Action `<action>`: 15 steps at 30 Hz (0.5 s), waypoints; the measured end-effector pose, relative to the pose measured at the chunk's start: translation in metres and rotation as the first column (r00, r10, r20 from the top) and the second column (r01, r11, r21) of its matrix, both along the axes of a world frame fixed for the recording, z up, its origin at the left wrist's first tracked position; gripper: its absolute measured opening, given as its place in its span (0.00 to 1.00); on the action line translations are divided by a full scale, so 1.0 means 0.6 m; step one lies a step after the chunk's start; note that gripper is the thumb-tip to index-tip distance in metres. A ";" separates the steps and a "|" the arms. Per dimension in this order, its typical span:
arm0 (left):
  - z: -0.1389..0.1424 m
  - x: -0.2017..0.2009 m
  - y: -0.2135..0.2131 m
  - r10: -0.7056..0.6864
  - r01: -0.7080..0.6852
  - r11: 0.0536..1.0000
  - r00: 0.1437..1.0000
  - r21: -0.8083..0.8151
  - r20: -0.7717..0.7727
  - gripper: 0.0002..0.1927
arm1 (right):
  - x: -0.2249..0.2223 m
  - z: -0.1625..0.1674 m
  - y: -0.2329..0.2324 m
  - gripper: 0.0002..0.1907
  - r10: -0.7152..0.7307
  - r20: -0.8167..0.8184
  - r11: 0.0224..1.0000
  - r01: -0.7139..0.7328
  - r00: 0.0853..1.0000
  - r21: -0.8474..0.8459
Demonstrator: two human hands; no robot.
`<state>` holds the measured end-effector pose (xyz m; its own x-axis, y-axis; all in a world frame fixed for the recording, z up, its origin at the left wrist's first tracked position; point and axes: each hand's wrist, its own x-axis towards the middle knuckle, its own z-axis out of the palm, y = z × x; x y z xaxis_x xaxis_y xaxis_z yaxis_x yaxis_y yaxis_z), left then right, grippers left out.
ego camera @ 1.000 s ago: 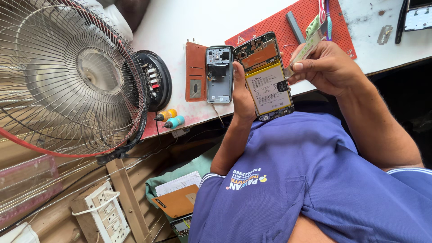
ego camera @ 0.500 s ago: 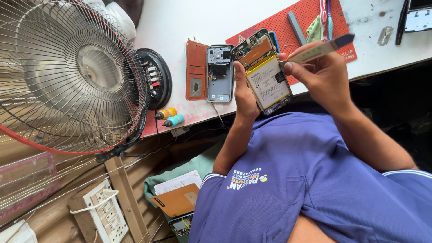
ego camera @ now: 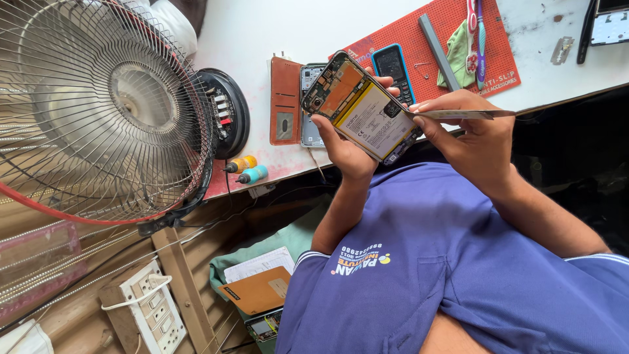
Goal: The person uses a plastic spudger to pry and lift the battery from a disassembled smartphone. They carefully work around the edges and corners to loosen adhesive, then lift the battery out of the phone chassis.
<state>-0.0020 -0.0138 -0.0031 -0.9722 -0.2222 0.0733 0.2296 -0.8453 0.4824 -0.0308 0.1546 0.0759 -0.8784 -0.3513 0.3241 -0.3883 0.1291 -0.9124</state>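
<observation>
My left hand grips an opened smartphone with its back cover off, so the white battery and orange board area show. My right hand pinches a thin flat plastic pry card whose tip touches the phone's right edge by the battery. Both hands hover above the front edge of a white table, over my blue shirt.
A red work mat carries a small keypad phone, a grey bar, a green cloth and a toothbrush. A brown phone case, another phone back, two small screwdrivers and a large wire-cage fan stand to the left.
The phone has tilted flatter and swung left in my left hand. My right hand has dropped beside it and brought the pry card level against the phone's right edge.
</observation>
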 end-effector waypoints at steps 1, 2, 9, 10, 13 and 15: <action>0.002 0.001 0.000 0.001 -0.001 1.000 1.000 -0.006 -0.004 0.47 | 0.000 0.002 0.000 0.10 -0.016 -0.053 0.998 0.019 0.998 0.058; 0.004 0.002 0.002 0.002 -0.002 1.000 1.000 -0.013 -0.009 0.47 | -0.001 0.004 0.002 0.10 -0.029 -0.106 0.993 0.041 0.994 0.114; 0.027 0.015 0.019 0.108 -0.086 0.930 0.993 -0.357 0.041 0.51 | 0.008 0.002 0.003 0.12 -0.063 -0.186 0.972 0.103 0.980 0.211; 0.031 0.017 0.022 0.115 -0.089 0.925 0.992 -0.369 0.049 0.52 | 0.008 -0.001 0.003 0.12 -0.065 -0.188 0.972 0.105 0.980 0.210; 0.036 0.019 0.023 0.117 -0.082 0.919 0.991 -0.385 0.070 0.52 | 0.004 -0.015 0.002 0.10 -0.074 -0.073 0.985 0.084 0.995 0.150; 0.035 0.016 0.019 0.091 -0.056 0.928 0.993 -0.367 0.081 0.51 | -0.001 -0.025 0.006 0.09 -0.056 0.162 0.998 0.053 0.985 0.025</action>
<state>0.0076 -0.0022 0.0181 -0.9606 -0.2689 0.0709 0.2225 -0.5903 0.7759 -0.0313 0.1582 0.0609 -0.9367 -0.3067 0.1687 -0.2269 0.1650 -0.9599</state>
